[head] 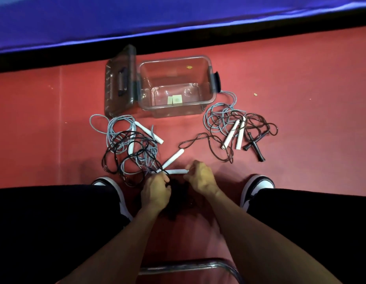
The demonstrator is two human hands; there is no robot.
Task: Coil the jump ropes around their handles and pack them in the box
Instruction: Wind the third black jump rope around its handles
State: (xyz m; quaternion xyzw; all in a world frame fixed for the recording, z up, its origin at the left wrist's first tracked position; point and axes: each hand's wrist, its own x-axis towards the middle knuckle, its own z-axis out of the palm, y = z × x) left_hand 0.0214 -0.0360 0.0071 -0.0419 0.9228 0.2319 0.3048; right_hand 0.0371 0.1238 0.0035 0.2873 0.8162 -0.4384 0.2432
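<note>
No readable text, labels or numbers anywhere.

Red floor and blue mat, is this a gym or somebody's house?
Probably a gym or sports hall, though that is a guess. The red floor looks like sports flooring, a shiny blue padded mat runs along the far edge, and several jump ropes lie beside a clear plastic box.
</note>
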